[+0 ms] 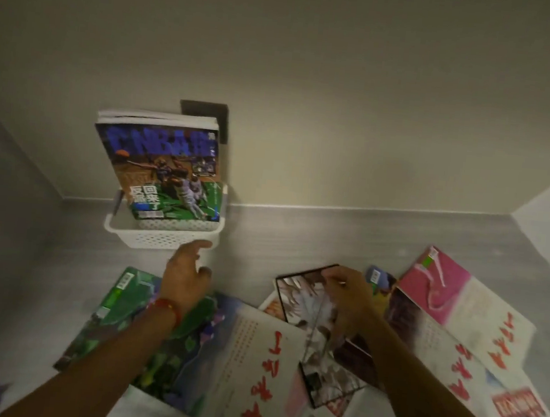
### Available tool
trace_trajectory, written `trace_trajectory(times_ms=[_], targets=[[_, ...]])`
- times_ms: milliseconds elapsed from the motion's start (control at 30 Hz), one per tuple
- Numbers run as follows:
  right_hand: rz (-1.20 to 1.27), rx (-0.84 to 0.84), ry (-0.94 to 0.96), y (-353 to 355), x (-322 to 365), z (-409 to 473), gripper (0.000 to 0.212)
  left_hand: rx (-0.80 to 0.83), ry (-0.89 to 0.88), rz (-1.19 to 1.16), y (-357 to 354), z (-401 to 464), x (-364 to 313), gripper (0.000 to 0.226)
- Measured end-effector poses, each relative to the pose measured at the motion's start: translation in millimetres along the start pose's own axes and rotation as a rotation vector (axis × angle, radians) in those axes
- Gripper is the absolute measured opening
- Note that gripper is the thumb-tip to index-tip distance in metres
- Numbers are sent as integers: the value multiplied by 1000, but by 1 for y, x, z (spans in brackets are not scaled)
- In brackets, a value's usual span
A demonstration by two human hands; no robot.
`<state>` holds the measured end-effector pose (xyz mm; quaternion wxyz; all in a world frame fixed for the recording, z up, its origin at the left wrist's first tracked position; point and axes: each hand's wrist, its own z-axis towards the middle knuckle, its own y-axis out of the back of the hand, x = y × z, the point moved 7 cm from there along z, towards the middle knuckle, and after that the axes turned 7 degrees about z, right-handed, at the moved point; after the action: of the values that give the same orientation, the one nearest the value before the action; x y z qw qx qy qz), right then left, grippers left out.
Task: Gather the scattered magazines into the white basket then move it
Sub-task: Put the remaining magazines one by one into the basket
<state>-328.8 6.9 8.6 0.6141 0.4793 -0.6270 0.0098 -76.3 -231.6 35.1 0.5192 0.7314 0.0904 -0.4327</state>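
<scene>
Grey wood-grain floor (297,240) meeting a pale wall. On it: a white perforated basket (160,236) by the wall, and scattered magazines (457,326) spread flat nearby.

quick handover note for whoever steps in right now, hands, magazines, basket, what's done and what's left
Left hand: open, empty, near the front rim of the white basket.
Right hand: pinching the top edge of the black-bordered magazine, lifting it off the pile.
Done: the basketball magazine, with at least one more behind it, stands upright in the basket against the wall.
Left: the black-bordered one in the grip, the green magazine, the white one with red lettering, the pink one and others under them on the floor. Then move the basket.
</scene>
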Motion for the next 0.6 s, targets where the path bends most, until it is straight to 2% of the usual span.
trace_trajectory(times_ms=[100, 200, 367, 467, 600], targets=[[20, -99, -99, 50, -59, -21, 15, 221, -208, 146, -72, -52, -37, 51], [-39, -221, -123, 108, -106, -37, 21, 456, -373, 257, -140, -89, -70, 61], [-134, -380, -305, 198, -188, -60, 26, 571, -577, 415, -216, -115, -136, 64], [-198, -384, -391, 233, -223, -68, 31, 658, -624, 413, -252, -127, -168, 79], [-240, -329, -412, 269, -252, -59, 43, 719, -608, 502, -298, -141, -187, 69]])
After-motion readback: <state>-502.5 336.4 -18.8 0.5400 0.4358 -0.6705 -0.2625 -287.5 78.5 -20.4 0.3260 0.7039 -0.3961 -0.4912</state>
